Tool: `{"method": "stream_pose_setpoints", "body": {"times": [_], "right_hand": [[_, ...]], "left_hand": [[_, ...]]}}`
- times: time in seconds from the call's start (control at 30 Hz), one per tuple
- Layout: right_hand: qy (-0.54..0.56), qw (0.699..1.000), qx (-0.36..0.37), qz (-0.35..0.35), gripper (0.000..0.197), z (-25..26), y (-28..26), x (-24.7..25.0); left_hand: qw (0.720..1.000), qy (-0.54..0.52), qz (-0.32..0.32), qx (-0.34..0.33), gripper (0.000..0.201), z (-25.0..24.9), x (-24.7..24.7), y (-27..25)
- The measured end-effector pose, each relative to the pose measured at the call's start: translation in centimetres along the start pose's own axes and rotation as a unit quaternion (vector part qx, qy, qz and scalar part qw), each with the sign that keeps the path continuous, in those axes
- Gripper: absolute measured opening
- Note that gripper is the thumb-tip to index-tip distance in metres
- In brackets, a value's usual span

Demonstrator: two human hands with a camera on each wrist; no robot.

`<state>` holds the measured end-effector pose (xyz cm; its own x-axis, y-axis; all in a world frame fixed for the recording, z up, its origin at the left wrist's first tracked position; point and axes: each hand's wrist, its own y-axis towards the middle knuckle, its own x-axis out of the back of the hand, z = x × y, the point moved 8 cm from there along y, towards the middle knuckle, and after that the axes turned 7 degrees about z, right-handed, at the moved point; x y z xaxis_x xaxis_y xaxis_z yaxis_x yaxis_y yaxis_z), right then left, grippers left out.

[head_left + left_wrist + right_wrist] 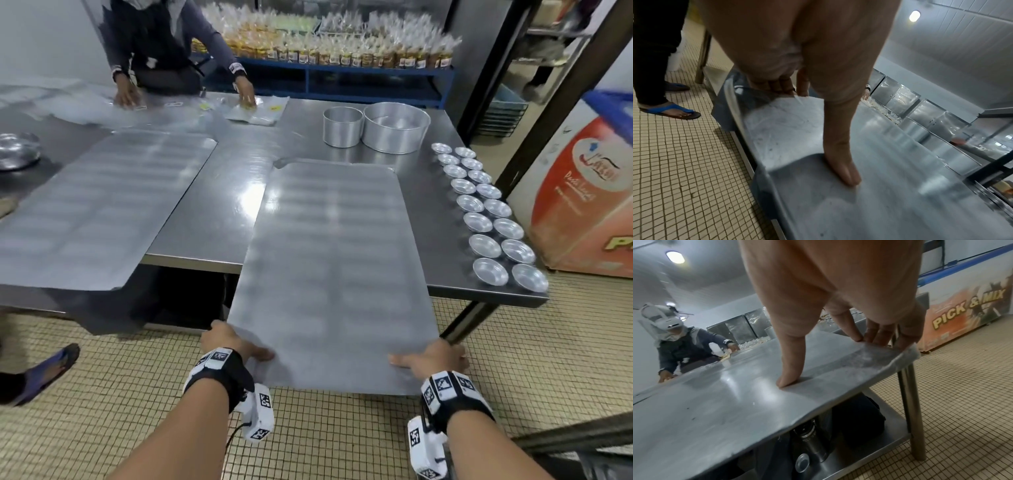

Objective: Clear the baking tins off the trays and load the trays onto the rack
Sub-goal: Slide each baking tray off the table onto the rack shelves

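Observation:
I hold a large flat metal tray (332, 274) by its near edge; its near half hangs past the table (219, 212) edge. My left hand (236, 342) grips the near left corner, thumb (844, 172) on top and fingers (774, 86) curled under. My right hand (431, 359) grips the near right corner the same way, thumb (789, 378) on top. The tray's top is bare. A second bare tray (102, 205) lies to the left, overhanging the table edge. Several small round baking tins (489, 219) stand in two rows along the table's right edge.
Two round cake tins (342, 125) (395, 126) stand at the back of the table. Another person (164, 51) works with plastic bags at the far side. A sandalled foot (44, 373) is on the floor at left. An orange freezer chest (582, 205) stands right; dark metal bars (582, 438) cross the lower right.

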<state>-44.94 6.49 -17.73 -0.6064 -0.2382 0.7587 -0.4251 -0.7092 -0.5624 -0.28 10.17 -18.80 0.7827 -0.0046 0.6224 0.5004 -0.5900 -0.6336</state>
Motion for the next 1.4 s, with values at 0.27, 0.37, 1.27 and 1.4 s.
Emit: {"method": "stream_pose_setpoints", "body": {"times": [0.27,0.37,1.27,1.4], "right_hand": [[0.003,0.998,0.046,0.038,0.107,6.7,-2.6,-5.3],[0.006,0.997,0.062,0.051,0.094,9.7,-4.9,-7.3],[-0.080,0.991,0.087,0.055,0.102,30.2,-15.9,-24.7],[-0.058,0.993,0.077,0.062,0.123,31.7,-15.7,-25.6]], "left_hand": [[0.998,-0.015,-0.052,-0.007,0.126,3.1,7.6,1.4],[0.998,-0.014,-0.061,0.001,0.125,4.8,10.8,2.5],[0.992,0.114,-0.027,0.054,0.126,20.4,31.2,16.9],[0.994,0.072,-0.034,0.078,0.117,20.2,33.4,15.2]]}}
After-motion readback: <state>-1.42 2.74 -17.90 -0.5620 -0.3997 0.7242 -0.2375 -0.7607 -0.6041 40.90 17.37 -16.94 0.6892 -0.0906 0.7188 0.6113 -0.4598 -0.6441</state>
